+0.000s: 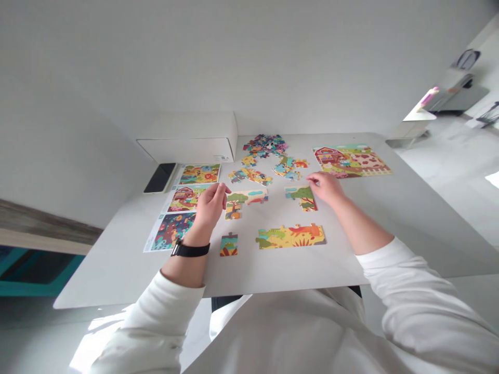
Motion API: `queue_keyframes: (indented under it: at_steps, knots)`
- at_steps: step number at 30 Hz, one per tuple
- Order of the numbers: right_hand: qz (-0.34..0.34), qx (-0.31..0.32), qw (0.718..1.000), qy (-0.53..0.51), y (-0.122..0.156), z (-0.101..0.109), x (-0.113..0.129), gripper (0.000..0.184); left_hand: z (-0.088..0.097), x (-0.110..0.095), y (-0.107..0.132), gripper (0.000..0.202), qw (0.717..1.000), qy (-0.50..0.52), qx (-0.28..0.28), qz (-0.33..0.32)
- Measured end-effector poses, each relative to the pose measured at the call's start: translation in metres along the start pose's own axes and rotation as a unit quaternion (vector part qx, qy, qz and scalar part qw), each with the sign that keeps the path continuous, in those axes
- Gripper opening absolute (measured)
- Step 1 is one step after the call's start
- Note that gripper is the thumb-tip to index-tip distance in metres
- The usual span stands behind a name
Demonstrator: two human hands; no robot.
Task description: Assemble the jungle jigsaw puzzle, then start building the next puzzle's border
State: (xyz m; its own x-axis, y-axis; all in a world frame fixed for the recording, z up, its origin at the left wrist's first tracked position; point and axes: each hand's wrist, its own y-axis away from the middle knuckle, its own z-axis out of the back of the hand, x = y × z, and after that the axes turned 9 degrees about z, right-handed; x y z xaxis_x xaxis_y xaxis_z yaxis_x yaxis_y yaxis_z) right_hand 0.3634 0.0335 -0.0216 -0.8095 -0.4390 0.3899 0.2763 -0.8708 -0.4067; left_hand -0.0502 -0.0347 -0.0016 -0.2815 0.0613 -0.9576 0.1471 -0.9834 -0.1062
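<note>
My left hand point(211, 206), a black watch on its wrist, is closed with curled fingers beside a joined puzzle section with a tree point(236, 200); I see nothing in it. Past the right end of the gap, my right hand point(327, 187) has thumb and fingertips together just above a small joined section with a green tree point(305, 196); whatever they pinch, if anything, is hidden. Closer to me lie a long yellow joined strip with a fox point(292, 237) and a narrow section with a crocodile-like green shape point(228, 244).
Loose puzzle pieces point(265, 145) are heaped at the back, with yellow and blue ones point(249, 176) in front. A finished farm puzzle point(353, 161) lies right. Reference picture sheets point(175, 228), a phone point(159, 177) and a white box point(187, 148) are at left. The wall borders the table point(421, 234).
</note>
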Motion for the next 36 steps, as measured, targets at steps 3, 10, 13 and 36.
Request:
queue_keyframes:
  at_steps: [3,10,13,36]
  knots:
    - [0.025,0.029,0.999,0.011,0.007,-0.007,-0.002,0.019,-0.002,0.000,0.001,0.042,1.000,0.004,0.005,0.000]
    - [0.039,0.046,0.998,0.027,0.004,-0.008,-0.004,0.020,-0.007,-0.001,0.004,0.039,1.000,0.012,0.017,0.006]
    - [0.021,0.052,0.998,0.035,-0.010,-0.007,0.000,0.024,-0.007,0.000,0.005,0.038,1.000,0.013,0.022,0.003]
    - [0.025,0.128,0.990,0.054,-0.097,-0.035,-0.004,0.039,-0.012,-0.009,0.011,0.045,0.999,-0.005,0.046,0.026]
